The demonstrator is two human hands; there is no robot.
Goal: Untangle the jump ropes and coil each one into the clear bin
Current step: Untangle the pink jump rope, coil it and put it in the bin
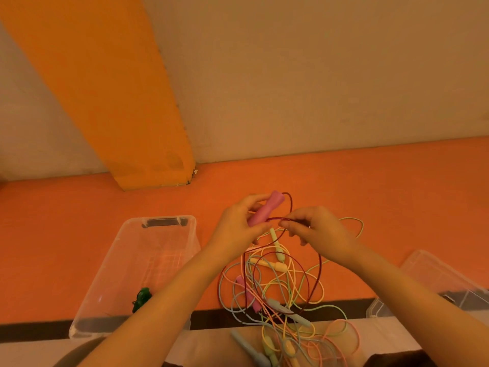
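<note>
My left hand (238,223) grips a pink jump-rope handle (266,207), held tilted above the orange table. A dark red cord (291,205) loops from that handle, and my right hand (315,229) pinches it just right of the handle. Below my hands lies a tangle of jump ropes (277,284) with yellow, green, blue and pink cords and several pale handles; it spills over the table's front edge. A second pink handle (247,291) lies in the tangle. The clear bin (119,263) stands to the left, with a dark green coiled rope (141,299) inside it.
Another clear container (434,276) sits at the right edge of the table. An orange pillar (137,133) meets the table at the back left, against a beige wall. The table's dark front edge (354,307) runs under the tangle.
</note>
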